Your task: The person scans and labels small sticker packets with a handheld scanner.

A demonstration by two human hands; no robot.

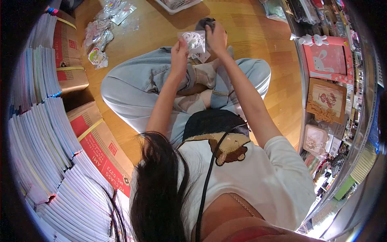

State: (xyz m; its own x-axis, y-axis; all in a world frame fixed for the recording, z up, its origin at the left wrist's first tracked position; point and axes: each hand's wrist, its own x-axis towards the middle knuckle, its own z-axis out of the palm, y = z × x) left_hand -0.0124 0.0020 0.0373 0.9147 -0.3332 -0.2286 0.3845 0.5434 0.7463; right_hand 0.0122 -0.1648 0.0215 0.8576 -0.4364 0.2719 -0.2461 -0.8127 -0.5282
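- The left hand (pixel 180 51) is nearly closed, pinching a clear packet (pixel 194 42) at its edge, near the crossed legs (pixel 131 82).
- The right hand (pixel 218 39) curls round a dark bundle (pixel 205 23), just beside the packet.
- Handling seems two-handed; shifting the packet would call for a firm pinch.

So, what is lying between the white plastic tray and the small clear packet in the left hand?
Bare wooden floor between tray and packet, in head view.
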